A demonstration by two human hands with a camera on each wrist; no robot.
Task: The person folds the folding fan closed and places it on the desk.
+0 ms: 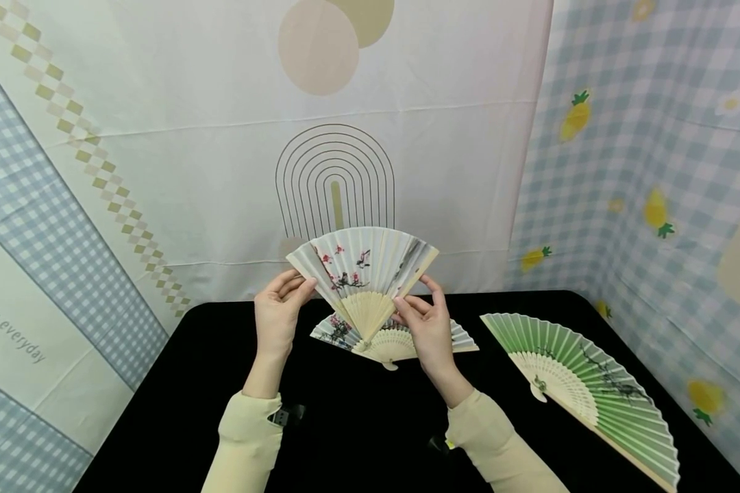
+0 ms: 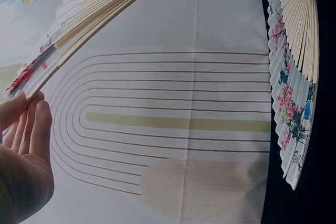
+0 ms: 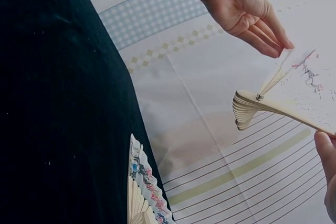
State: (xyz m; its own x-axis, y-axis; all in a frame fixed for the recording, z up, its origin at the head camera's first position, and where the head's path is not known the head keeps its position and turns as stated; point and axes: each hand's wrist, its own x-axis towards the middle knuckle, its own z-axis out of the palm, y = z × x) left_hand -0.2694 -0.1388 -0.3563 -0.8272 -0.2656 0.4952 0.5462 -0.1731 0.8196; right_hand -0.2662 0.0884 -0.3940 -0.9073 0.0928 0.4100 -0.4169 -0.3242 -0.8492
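A white folding fan [image 1: 370, 263] with red blossoms, birds and pale bamboo ribs is held up, partly spread, above the table. My left hand [image 1: 277, 308] pinches its left outer edge between thumb and fingers. At the opposite edge, my right hand [image 1: 428, 329] grips the guard stick with thumb and fingers. The ribs meet at a rivet [image 3: 259, 97], with their ends bunched below it. Behind and beneath lies a second white folding fan [image 2: 289, 93], spread on the table, with pink flowers and blue details; in the head view the held fan and right hand cover part of it.
A green folding fan [image 1: 598, 383] lies spread at the right of the black table [image 1: 179, 411]. A pale cloth [image 1: 222, 192] with printed arches hangs behind the table. Blue checked cloth [image 1: 647, 157] with pineapples hangs at the right.
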